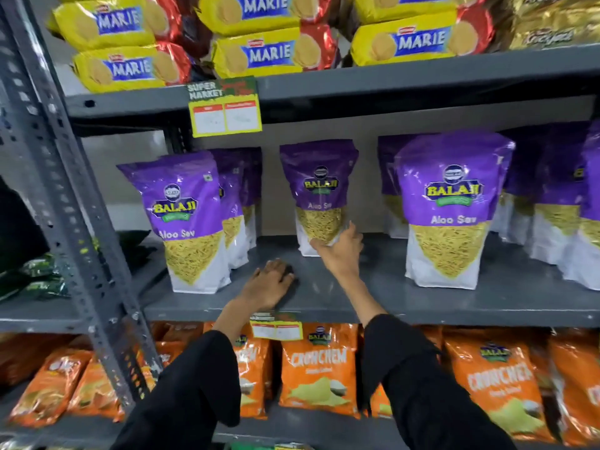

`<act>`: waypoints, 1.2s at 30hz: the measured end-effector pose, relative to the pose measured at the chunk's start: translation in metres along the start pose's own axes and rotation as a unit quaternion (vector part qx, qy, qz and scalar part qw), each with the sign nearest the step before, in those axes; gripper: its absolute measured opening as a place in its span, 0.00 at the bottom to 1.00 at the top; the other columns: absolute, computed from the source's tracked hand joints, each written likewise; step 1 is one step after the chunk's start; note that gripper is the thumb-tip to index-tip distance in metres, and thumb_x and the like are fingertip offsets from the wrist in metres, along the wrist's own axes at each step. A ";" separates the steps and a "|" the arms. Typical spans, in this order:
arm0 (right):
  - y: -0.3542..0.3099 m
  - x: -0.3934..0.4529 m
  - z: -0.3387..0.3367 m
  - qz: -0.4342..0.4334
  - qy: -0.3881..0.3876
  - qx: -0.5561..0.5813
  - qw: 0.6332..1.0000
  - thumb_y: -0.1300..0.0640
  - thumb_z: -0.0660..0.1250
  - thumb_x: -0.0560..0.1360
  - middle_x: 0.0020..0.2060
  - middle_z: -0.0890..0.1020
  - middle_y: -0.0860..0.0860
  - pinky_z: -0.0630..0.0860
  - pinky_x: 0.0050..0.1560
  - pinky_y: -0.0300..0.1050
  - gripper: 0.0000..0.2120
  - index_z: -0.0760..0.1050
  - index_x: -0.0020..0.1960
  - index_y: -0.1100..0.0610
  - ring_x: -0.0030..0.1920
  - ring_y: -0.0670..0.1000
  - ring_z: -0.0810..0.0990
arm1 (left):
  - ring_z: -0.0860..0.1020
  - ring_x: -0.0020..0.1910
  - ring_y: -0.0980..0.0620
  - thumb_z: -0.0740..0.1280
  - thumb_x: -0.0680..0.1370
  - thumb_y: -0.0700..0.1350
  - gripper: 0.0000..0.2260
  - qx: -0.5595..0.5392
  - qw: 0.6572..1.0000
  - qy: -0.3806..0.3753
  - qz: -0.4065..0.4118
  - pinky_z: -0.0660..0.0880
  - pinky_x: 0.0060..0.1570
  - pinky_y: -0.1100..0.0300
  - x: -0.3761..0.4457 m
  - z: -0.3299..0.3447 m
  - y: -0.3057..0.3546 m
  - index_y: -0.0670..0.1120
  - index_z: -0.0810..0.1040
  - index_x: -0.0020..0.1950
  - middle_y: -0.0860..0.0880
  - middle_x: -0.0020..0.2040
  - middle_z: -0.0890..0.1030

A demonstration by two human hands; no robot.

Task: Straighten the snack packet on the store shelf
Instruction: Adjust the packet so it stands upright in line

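A purple and white Aloo Sev snack packet (319, 190) stands upright alone near the back of the middle grey shelf (383, 300). My right hand (341, 251) reaches up to its lower front, fingers spread and touching the bottom of the packet. Whether the fingers grip it is unclear. My left hand (269, 282) lies flat, palm down, on the shelf board near its front edge, holding nothing.
More Aloo Sev packets stand to the left (188, 222) and right (451, 209). Yellow Marie biscuit packs (272, 53) fill the shelf above, orange Crunchem bags (318, 368) the shelf below. A perforated grey upright post (65, 203) stands at left. Price tags (224, 108) hang on shelf edges.
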State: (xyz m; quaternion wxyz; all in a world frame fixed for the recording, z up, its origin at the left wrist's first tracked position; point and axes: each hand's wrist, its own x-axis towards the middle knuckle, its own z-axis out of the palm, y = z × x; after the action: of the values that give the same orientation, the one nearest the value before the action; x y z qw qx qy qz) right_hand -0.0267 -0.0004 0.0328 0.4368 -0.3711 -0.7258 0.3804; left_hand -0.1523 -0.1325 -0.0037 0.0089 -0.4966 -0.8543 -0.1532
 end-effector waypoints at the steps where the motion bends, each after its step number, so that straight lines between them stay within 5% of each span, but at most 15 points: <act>1: -0.003 0.005 0.011 0.015 0.006 -0.009 1.000 0.47 0.80 0.65 0.71 0.64 0.65 0.67 0.69 0.62 0.52 0.54 0.77 0.63 0.71 0.68 0.64 | 0.61 0.78 0.43 0.52 0.84 0.54 0.22 -0.002 1.000 -0.007 0.001 0.56 0.76 0.46 0.001 0.000 -0.008 0.45 0.65 0.75 0.42 0.79 0.63; 9: -0.010 0.037 0.048 0.099 0.012 -0.042 0.994 0.48 0.84 0.61 0.80 0.48 0.63 0.58 0.76 0.66 0.70 0.35 0.80 0.61 0.80 0.66 0.53 | 0.53 0.82 0.47 0.47 0.85 0.52 0.26 0.048 0.998 -0.026 0.034 0.47 0.79 0.45 0.008 -0.002 -0.034 0.44 0.56 0.81 0.45 0.83 0.55; 30: -0.018 -0.014 0.038 0.048 0.047 -0.083 0.994 0.48 0.85 0.58 0.69 0.68 0.65 0.68 0.69 0.62 0.58 0.54 0.75 0.64 0.70 0.68 0.68 | 0.50 0.82 0.47 0.44 0.84 0.54 0.28 0.049 0.997 -0.043 0.033 0.46 0.79 0.45 0.014 0.004 -0.042 0.43 0.51 0.82 0.45 0.83 0.52; 36: -0.020 -0.044 0.024 0.025 0.044 -0.074 0.996 0.47 0.85 0.58 0.71 0.67 0.65 0.66 0.69 0.61 0.61 0.51 0.77 0.62 0.71 0.68 0.67 | 0.49 0.82 0.47 0.44 0.84 0.54 0.28 0.051 0.997 -0.059 0.019 0.45 0.79 0.46 0.008 -0.002 -0.036 0.43 0.50 0.82 0.45 0.83 0.50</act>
State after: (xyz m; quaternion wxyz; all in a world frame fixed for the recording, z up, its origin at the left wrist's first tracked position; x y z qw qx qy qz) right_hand -0.0380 -0.0536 0.0270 0.4306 -0.4366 -0.7222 0.3199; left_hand -0.1879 -0.1429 -0.0092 -0.0129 -0.5195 -0.8507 -0.0794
